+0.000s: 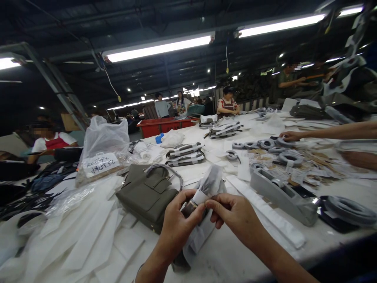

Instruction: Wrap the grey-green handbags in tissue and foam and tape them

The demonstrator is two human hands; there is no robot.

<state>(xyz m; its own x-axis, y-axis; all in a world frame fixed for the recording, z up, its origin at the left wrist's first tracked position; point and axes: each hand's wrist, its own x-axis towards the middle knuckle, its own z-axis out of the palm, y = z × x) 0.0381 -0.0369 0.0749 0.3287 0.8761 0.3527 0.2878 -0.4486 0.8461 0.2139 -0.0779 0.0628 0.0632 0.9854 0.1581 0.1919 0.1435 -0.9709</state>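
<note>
My left hand [181,214] is closed round a strap piece wrapped in white paper [202,196], its thumb and fingers pinching it near a metal buckle [192,203]. At the right side of the same piece, my right hand [232,212] is closed, thumb against forefinger, on the wrapping's edge. Translucent grey-white wrap [211,179] stands up above both hands, and more of it hangs below them. Just left of my hands lies an olive-grey handbag [144,192] with its handle [167,168] partly wrapped.
White paper sheets [88,232] cover the left. A grey tape dispenser [282,194] and wrapped coils [350,208] lie right. A plastic bag [104,141] stands behind the handbag. Another person's hand [290,136] reaches in from the right. Wrapped straps [185,155] lie ahead.
</note>
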